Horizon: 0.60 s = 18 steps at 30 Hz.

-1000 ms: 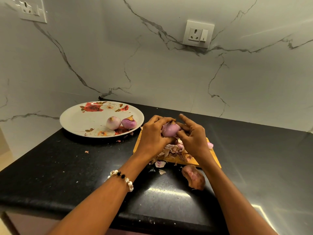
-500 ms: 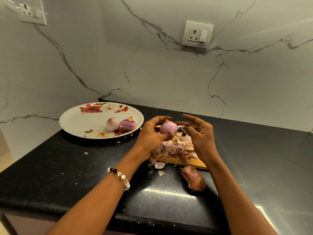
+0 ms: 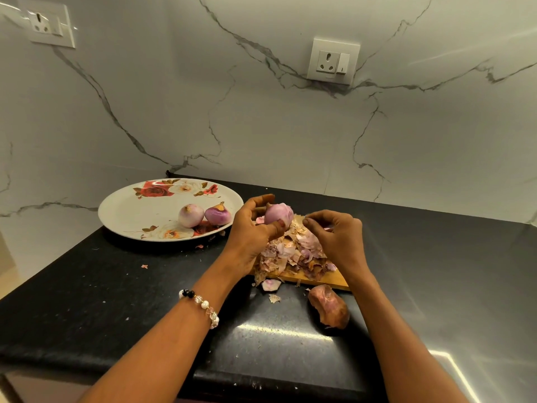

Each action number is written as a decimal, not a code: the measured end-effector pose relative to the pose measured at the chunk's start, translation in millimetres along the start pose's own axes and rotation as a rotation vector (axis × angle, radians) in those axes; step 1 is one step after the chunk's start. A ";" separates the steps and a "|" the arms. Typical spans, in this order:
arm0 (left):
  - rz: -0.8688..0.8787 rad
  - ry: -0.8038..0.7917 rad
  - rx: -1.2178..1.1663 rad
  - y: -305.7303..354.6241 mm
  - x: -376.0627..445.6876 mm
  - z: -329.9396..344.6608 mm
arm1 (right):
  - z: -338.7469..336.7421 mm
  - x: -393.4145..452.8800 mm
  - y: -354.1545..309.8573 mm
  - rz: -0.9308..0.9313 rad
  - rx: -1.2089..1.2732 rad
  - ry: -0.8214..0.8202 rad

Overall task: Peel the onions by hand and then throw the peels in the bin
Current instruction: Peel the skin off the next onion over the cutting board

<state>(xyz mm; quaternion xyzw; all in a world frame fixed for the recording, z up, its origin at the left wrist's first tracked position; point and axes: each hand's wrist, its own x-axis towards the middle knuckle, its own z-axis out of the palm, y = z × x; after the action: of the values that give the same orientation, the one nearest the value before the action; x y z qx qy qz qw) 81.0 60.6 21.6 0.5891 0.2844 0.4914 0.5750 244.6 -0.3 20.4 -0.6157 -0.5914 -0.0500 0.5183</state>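
My left hand (image 3: 250, 234) grips a pale purple onion (image 3: 278, 214) above the far end of a heap of onion peels (image 3: 290, 251). The heap lies on a wooden cutting board (image 3: 325, 280). My right hand (image 3: 337, 237) hovers just right of the onion, apart from it, with curled fingers that pinch a small pink piece of peel. Two more onions (image 3: 191, 215) (image 3: 218, 215) lie side by side on a floral white plate (image 3: 122, 199) to the left. No bin is in view.
A large loose peel (image 3: 328, 309) and small scraps (image 3: 270, 285) lie on the black counter (image 3: 116, 286) in front of the board. A marble wall with two sockets (image 3: 333, 61) (image 3: 48, 24) backs the counter. The counter's front edge runs close below my forearms.
My right hand has pulled away from the onion to the right, over the peel heap. My left hand has kept the onion and turned it slightly.
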 end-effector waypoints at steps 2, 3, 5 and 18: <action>-0.007 -0.001 -0.017 0.9 0.0 -0.1 | -1.7 1.9 -0.5 -0.042 -0.020 0.045; -0.006 -0.003 -0.017 1.0 -0.2 0.1 | -2.2 2.7 -0.9 -0.053 -0.024 0.077; 0.000 -0.007 -0.006 0.7 -1.1 1.0 | -1.9 2.5 -2.7 -0.072 0.002 0.139; 0.054 -0.031 0.089 1.0 -4.2 3.6 | -1.3 1.7 -11.6 0.032 0.279 -0.018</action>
<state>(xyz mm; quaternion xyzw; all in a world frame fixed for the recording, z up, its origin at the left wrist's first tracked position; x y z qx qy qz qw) 82.5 55.2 22.1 0.6291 0.2807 0.4845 0.5392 236.8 -2.9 28.8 -0.5473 -0.5876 0.0465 0.5942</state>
